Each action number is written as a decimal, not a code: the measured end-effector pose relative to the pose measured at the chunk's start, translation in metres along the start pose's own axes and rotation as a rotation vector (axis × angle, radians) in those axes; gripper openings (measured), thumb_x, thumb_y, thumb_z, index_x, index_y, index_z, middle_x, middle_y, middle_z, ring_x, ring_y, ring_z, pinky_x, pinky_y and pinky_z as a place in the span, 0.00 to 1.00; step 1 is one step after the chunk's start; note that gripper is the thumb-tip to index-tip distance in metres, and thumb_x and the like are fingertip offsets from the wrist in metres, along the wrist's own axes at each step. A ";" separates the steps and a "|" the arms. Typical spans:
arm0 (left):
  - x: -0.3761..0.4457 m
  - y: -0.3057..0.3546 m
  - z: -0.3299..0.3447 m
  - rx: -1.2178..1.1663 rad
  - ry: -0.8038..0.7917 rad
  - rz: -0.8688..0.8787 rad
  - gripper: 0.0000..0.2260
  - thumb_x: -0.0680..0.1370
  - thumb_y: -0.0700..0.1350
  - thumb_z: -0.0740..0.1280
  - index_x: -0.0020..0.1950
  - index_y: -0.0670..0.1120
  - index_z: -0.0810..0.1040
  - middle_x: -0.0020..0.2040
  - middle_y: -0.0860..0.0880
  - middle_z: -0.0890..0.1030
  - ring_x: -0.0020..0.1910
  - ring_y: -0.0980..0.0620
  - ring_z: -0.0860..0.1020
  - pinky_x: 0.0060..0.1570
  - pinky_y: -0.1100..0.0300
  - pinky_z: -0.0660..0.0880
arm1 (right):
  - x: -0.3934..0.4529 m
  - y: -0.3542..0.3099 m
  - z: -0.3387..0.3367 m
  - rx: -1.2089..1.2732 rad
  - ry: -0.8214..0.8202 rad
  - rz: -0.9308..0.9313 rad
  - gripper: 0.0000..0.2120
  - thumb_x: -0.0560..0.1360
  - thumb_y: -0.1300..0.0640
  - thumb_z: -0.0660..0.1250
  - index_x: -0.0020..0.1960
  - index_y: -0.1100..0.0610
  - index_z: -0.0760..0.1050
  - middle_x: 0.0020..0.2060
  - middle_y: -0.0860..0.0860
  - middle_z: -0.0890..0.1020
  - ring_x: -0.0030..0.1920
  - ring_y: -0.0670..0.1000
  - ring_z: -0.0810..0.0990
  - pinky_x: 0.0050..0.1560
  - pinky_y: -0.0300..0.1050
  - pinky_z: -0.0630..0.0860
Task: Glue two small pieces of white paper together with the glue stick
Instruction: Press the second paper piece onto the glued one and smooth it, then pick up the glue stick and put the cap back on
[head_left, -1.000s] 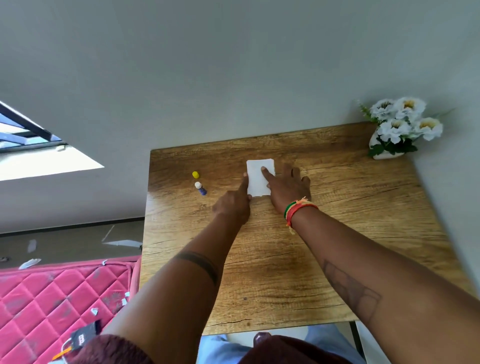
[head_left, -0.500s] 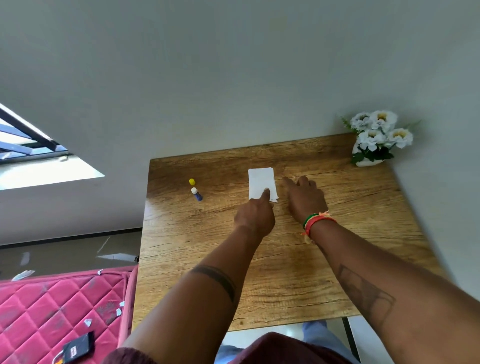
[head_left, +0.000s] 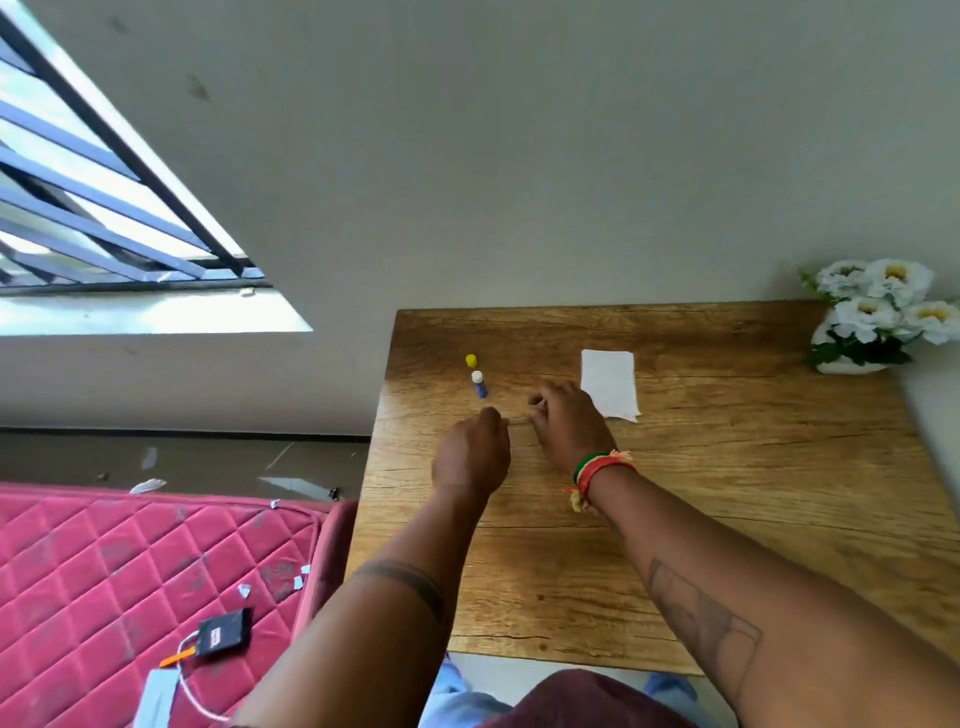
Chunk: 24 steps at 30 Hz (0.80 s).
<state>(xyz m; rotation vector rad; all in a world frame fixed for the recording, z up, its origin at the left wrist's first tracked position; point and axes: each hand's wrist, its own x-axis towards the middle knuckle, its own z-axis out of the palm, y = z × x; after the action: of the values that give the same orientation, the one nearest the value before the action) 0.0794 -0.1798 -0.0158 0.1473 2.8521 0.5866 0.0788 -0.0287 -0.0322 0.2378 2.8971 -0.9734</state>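
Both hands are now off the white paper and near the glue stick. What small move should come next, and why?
Probably the left hand should reach forward and pick up the glue stick. It stands uncapped, its yellow cap beside it, just beyond that hand. The white paper lies flat and untouched, and the right hand holds nothing visible.

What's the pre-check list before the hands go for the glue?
1. Blue glue stick with white tip upright, uncapped: ok.
2. Small yellow cap off, beside the stick: ok.
3. White paper rectangle flat on wooden table: ok.
4. Two sheets bonded: cannot tell.
5. Left hand empty: cannot tell, fingers curled.
6. Right hand clear of the paper: ok.
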 end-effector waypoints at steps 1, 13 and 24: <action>0.001 -0.010 -0.001 -0.008 0.003 -0.021 0.14 0.85 0.53 0.56 0.59 0.48 0.78 0.49 0.45 0.84 0.45 0.44 0.82 0.42 0.50 0.80 | 0.003 -0.009 0.006 0.009 -0.007 -0.007 0.11 0.79 0.51 0.67 0.59 0.54 0.79 0.58 0.54 0.79 0.58 0.56 0.78 0.56 0.52 0.78; 0.050 -0.050 -0.008 -0.180 0.080 -0.089 0.11 0.84 0.50 0.60 0.59 0.49 0.80 0.52 0.46 0.85 0.47 0.46 0.82 0.38 0.55 0.75 | 0.051 -0.051 0.053 0.150 0.013 0.099 0.13 0.76 0.53 0.73 0.59 0.52 0.79 0.56 0.55 0.80 0.57 0.58 0.79 0.50 0.48 0.77; 0.089 0.014 -0.056 -0.633 0.098 -0.026 0.14 0.80 0.55 0.69 0.62 0.52 0.84 0.55 0.54 0.86 0.55 0.54 0.82 0.49 0.61 0.75 | 0.076 -0.057 -0.037 0.320 0.060 0.038 0.10 0.79 0.53 0.67 0.59 0.54 0.79 0.51 0.52 0.86 0.51 0.54 0.84 0.52 0.51 0.80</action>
<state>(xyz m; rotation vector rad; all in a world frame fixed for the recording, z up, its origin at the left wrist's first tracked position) -0.0196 -0.1753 0.0224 -0.0292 2.5934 1.4768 -0.0065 -0.0420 0.0221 0.3449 2.7620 -1.4446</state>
